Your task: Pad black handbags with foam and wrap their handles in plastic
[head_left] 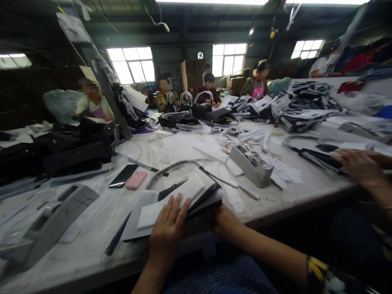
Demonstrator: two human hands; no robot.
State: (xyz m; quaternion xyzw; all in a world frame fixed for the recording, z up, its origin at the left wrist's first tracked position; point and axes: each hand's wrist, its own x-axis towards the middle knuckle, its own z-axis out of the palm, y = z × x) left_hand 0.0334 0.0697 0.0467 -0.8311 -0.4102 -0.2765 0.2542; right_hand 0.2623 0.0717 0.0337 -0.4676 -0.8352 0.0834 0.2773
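A dark handbag (211,198), partly wrapped in white sheets, lies at the table's front edge. Its wrapped handle (171,164) arches up behind it. My left hand (171,218) rests flat on the white padding sheet (150,214) over the bag, fingers stretched out. At the bag's right end, my right hand (226,222) is closed on its lower edge; most of its fingers are hidden beneath. A dark strap (118,234) sticks out at the bag's left.
A grey tape dispenser (252,165) stands right of the bag, another tape dispenser (61,224) at left. Behind lie a black phone (123,176) and a pink case (136,180). Black bags (76,151) are heaped at left. A co-worker's hands (361,167) work at right.
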